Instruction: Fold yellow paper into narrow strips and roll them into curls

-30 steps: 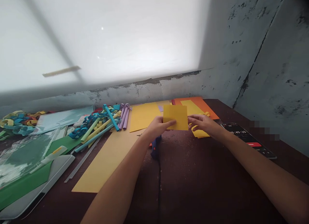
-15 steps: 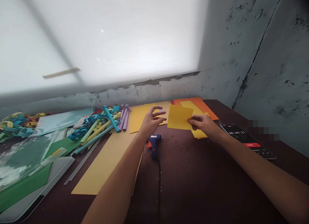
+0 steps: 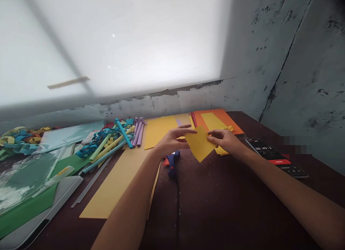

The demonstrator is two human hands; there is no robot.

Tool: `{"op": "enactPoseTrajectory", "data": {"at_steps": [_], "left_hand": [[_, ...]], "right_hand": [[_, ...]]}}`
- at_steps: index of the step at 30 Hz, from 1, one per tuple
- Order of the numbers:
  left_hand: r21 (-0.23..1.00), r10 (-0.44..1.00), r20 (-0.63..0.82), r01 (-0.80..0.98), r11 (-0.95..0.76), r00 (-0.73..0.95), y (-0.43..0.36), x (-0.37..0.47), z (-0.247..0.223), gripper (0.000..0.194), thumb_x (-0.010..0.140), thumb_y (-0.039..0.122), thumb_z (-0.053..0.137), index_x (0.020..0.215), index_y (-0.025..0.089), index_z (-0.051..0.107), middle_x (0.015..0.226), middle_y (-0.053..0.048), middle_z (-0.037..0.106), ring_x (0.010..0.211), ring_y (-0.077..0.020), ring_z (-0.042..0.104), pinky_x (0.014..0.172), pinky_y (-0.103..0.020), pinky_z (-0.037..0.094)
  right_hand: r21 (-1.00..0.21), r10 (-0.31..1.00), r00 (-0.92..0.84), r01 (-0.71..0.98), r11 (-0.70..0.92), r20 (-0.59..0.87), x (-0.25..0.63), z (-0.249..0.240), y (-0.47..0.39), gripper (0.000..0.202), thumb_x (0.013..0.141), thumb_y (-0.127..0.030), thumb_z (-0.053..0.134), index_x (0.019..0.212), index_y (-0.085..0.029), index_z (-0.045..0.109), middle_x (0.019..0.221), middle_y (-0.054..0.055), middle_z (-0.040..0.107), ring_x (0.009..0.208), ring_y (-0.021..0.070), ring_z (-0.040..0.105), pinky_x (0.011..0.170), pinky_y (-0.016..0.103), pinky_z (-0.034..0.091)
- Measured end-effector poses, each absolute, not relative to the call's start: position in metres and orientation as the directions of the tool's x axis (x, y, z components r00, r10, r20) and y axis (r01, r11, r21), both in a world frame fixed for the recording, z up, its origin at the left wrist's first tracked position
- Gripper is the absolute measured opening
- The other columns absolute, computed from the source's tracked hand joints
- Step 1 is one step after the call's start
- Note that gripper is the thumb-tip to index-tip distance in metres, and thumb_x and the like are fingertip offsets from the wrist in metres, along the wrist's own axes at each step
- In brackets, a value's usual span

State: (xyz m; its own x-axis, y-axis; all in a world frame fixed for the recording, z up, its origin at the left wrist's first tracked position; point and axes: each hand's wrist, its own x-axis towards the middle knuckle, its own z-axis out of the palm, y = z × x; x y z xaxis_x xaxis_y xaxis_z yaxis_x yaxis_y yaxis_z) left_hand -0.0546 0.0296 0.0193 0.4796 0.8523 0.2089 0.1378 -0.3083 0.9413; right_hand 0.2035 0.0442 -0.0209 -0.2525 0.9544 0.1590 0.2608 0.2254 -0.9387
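Observation:
My right hand (image 3: 225, 140) pinches a small yellow paper square (image 3: 201, 146) by its right corner. The square is turned so that one corner points down, and it is held above the dark table. At its left corner is my left hand (image 3: 175, 139), with fingers stretched out and apart around the paper's edge; the fingertips touch or almost touch it. Below my left wrist, a dark blue glue gun (image 3: 172, 165) with an orange trigger lies on the table, its cord running toward me.
Long tan paper (image 3: 115, 185) and yellow sheets (image 3: 159, 129) lie left of centre. Farther left are paper rolls (image 3: 125, 133), paper chains (image 3: 24, 138) and a green sheet (image 3: 29, 207). Orange paper (image 3: 229, 120) lies at the back; a phone (image 3: 276, 158) with a running timer lies right.
The yellow square has been turned from lying level to corner-down and lowered slightly. My left hand has moved right to its left corner.

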Motion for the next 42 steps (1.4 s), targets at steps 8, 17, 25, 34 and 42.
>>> {"op": "enactPoseTrajectory", "data": {"at_steps": [8,17,25,34,42], "left_hand": [[0.970,0.864,0.093,0.150,-0.190,0.494,0.033,-0.052,0.013,0.025,0.076,0.032,0.084,0.094,0.017,0.076,0.111,-0.010,0.075,0.106,-0.0238,0.070,0.099,-0.037,0.051],[0.940,0.911,0.147,0.232,-0.249,0.385,0.038,-0.051,0.007,0.037,0.075,0.044,0.083,0.097,0.017,0.073,0.099,-0.008,0.075,0.091,-0.0216,0.071,0.080,-0.031,0.051],[0.932,0.923,0.132,0.272,-0.240,0.363,0.033,-0.050,0.013,0.061,0.074,0.038,0.085,0.129,0.023,0.063,0.092,-0.004,0.072,0.081,-0.0182,0.069,0.069,-0.026,0.049],[0.952,0.880,0.147,0.178,-0.250,0.451,0.033,-0.043,0.007,0.042,0.074,0.036,0.084,0.112,0.019,0.076,0.102,-0.008,0.076,0.089,-0.0201,0.070,0.078,-0.030,0.053],[0.926,0.904,0.185,0.240,-0.291,0.384,0.035,-0.042,0.005,0.042,0.074,0.036,0.083,0.113,0.020,0.080,0.092,-0.006,0.076,0.077,-0.0175,0.067,0.068,-0.027,0.049]], "right_hand": [[-0.909,0.915,-0.319,0.253,0.332,0.246,0.203,-0.016,0.035,0.036,0.088,-0.049,0.070,0.112,-0.023,0.074,0.113,0.008,0.075,0.100,0.0260,0.071,0.084,0.038,0.057],[-0.951,0.852,-0.485,0.114,0.286,0.198,0.197,-0.014,0.028,0.055,0.099,-0.063,0.045,0.128,-0.024,0.071,0.117,0.010,0.073,0.110,0.0274,0.068,0.091,0.039,0.058],[-0.883,0.883,-0.387,0.271,0.383,0.265,0.194,-0.014,0.027,0.037,0.086,-0.042,0.071,0.119,-0.027,0.072,0.109,0.006,0.075,0.094,0.0249,0.071,0.082,0.039,0.058],[-0.871,0.887,-0.342,0.273,0.409,0.310,0.197,-0.015,0.029,0.042,0.086,-0.048,0.070,0.120,-0.022,0.070,0.091,0.005,0.073,0.079,0.0201,0.066,0.074,0.034,0.054],[-0.879,0.891,-0.329,0.255,0.403,0.313,0.198,-0.016,0.031,0.044,0.085,-0.052,0.071,0.116,-0.022,0.071,0.080,0.002,0.070,0.074,0.0193,0.064,0.071,0.034,0.051]]}}
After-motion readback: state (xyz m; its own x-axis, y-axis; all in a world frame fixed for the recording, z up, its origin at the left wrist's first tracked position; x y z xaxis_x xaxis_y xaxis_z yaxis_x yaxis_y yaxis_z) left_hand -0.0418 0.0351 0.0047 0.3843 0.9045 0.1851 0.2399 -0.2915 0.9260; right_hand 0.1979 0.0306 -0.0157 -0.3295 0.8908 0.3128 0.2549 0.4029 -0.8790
